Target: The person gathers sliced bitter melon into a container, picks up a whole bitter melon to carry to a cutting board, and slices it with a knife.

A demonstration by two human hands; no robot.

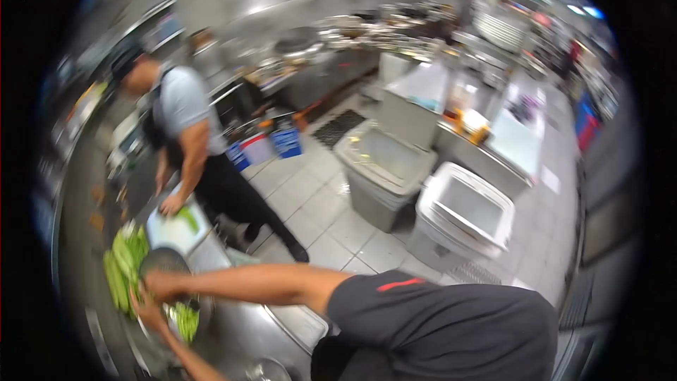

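Note:
My right hand [163, 285] reaches in from the right over the counter, just below a dark round pan or bowl [163, 259]. Blur hides its fingers and anything in them. Close beneath it is my left hand [147, 312], its fingers apart, at the edge of a pile of long green vegetables [127, 257]. Cut green pieces [187, 321] lie in a metal bowl to the right of my left hand. Farther up the counter, a co-worker's hand [172, 204] rests at a white cutting board [176, 231] with a green vegetable on it.
A co-worker in a cap and dark apron [190, 106] stands across the counter corner. Two large grey bins [377, 194] [458, 229] stand on the tiled floor. Blue boxes [285, 142] sit near the back counter. A white-topped table [518, 134] is at the right.

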